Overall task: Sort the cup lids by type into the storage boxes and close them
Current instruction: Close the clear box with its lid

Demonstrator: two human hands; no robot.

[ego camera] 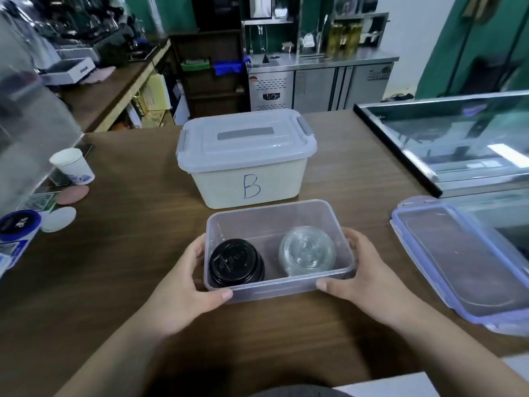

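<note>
From my head camera, whatever sits inside the opaque box marked B (249, 179) is hidden under its closed lid. The loose blue-rimmed lid (469, 267) runs off the right edge. The clear box (274, 292) stands open, holding stacked black lids (236, 263) at left and clear lids (307, 255) at right. My left hand (183, 285) and right hand (363, 276) grip its two ends, thumbs on the near wall.
</note>
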